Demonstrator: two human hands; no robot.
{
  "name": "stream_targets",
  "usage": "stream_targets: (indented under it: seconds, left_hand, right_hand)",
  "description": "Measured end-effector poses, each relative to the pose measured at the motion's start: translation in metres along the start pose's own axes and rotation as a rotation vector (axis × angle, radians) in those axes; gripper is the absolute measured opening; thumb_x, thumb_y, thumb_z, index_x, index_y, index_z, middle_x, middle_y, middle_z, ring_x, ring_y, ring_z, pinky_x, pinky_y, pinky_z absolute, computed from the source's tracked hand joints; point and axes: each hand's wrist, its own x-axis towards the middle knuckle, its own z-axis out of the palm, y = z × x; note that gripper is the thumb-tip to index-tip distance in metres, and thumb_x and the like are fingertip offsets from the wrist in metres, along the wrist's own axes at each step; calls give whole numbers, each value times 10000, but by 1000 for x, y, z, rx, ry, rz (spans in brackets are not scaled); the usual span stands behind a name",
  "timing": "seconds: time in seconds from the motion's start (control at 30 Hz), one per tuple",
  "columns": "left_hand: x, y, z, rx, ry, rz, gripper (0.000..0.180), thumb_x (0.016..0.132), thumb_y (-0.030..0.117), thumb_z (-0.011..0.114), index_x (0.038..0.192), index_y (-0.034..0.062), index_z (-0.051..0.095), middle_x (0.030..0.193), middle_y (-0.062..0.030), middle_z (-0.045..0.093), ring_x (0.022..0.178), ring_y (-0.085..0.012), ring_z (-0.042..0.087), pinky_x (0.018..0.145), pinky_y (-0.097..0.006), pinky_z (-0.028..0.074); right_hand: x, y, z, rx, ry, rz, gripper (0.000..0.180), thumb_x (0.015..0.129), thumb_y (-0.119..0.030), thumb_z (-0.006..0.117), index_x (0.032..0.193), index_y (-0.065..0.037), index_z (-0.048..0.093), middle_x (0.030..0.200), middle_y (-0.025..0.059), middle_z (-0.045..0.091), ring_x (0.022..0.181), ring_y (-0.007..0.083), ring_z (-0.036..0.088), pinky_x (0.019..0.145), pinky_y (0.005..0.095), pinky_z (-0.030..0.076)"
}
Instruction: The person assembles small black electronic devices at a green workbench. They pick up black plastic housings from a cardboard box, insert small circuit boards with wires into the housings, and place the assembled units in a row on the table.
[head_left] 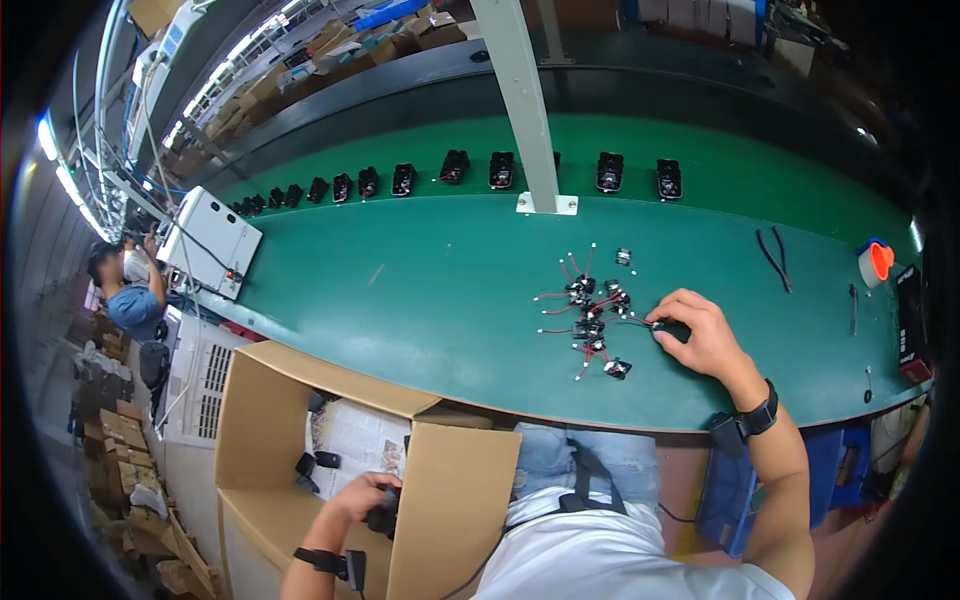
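On the green bench my right hand (700, 335) is closed in a pinch at the right side of a cluster of small black parts with red and black wires (590, 318). A red wire with a pale tip (640, 320) runs to its fingertips; the hand partly hides what it holds. My left hand (362, 497) reaches down into an open cardboard box (455, 500), its fingers closed round a black plastic part (383, 515). Other black parts (310, 468) lie in the box beside printed paper. One small wired part (618, 369) sits at the cluster's near edge.
Several black housings (403, 180) stand in a row behind a metal post (530, 130). Pliers (775, 260), an orange-and-white roll (877, 263) and a black box (911, 325) are on the right. A white machine (212, 240) and another person (135, 295) are at the left.
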Motion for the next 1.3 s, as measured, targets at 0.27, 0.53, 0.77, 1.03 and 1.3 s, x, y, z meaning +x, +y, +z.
stream_targets:
  seconds: [0.27, 0.53, 0.77, 1.03, 1.3]
  left_hand:
    - [-86, 221, 9, 344, 339, 1006, 137, 741, -60, 705, 745, 8, 586, 1014, -121, 664, 993, -231, 631, 880, -352, 508]
    - [106, 325, 111, 875, 517, 1142, 231, 750, 51, 666, 974, 91, 707, 1073, -139, 632, 1031, -301, 605, 943, -395, 491]
    - [84, 358, 145, 706, 289, 1321, 576, 689, 0, 593, 1243, 33, 437, 1170, -148, 600, 1076, -274, 595, 995, -351, 456]
    - [68, 366, 206, 171, -582, 1235, 524, 567, 24, 624, 1077, 77, 518, 1245, -138, 586, 1157, -226, 583, 1043, -353, 438]
    - [92, 351, 213, 125, -678, 966, 514, 599, 19, 514, 1109, 15, 585, 951, -38, 617, 833, -111, 574, 674, -210, 448]
  right_hand:
    - [1, 1, 1, 74, 21, 56, 147, 740, -51, 739, 884, -51, 712, 931, 86, 661, 804, 243, 656, 714, 342, 534]
    - [4, 20, 4, -9, 128, 183, 100, 763, -20, 731, 853, -13, 688, 949, 115, 681, 723, 203, 666, 651, 312, 546]
    - [17, -4, -26, 272, 294, 68, 120, 795, -10, 741, 915, -7, 742, 1068, 114, 686, 902, 167, 674, 751, 285, 580]
    - [81, -88, -32, 395, 270, -329, 144, 807, 44, 708, 938, -7, 739, 960, 108, 718, 944, 209, 693, 814, 324, 573]
    - [66, -74, -3, 239, 286, -448, 206, 679, 77, 756, 849, -38, 739, 871, 67, 750, 857, 231, 713, 781, 328, 563]
